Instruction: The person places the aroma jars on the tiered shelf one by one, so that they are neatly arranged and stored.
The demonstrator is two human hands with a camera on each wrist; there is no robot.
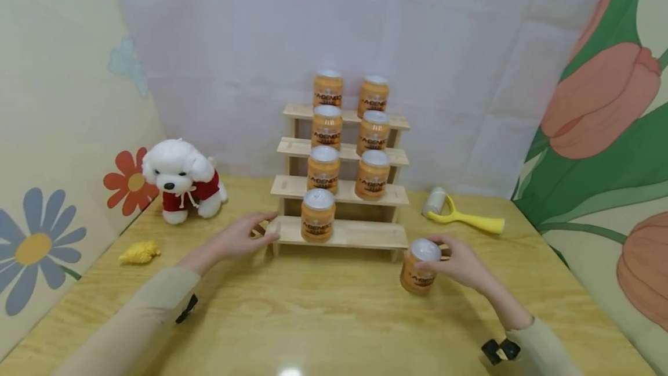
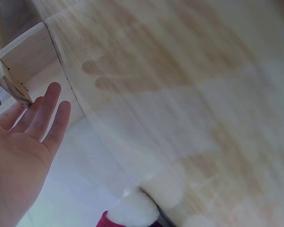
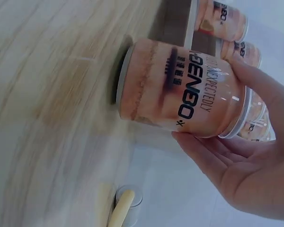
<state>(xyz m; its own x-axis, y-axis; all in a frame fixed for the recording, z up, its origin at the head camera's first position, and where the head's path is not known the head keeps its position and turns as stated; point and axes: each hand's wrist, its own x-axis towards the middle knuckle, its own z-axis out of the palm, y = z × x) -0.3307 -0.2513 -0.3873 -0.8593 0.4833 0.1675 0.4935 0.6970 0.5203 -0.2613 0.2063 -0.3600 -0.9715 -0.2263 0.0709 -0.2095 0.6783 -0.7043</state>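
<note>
My right hand (image 1: 459,263) grips an orange can (image 1: 419,277) with a silver lid, thumb on one side and fingers on the other. In the right wrist view the can (image 3: 180,90) is close over the table, its dark shadow beside its base; whether it touches is unclear. It is right of a stepped wooden rack (image 1: 360,234). At the rack's left end, my left hand (image 1: 245,237) touches the lowest board with fairly straight fingers (image 2: 47,111); the thumb is mostly hidden in the left wrist view. One orange can (image 1: 318,216) stands on that lowest board.
Pairs of matching cans stand on the upper three boards, such as the can (image 1: 373,176). A white plush dog (image 1: 180,181) in red sits left on the table (image 1: 313,318), near a yellow bundle (image 1: 140,253). Behind my right hand lies a yellow-handled roller (image 1: 469,219).
</note>
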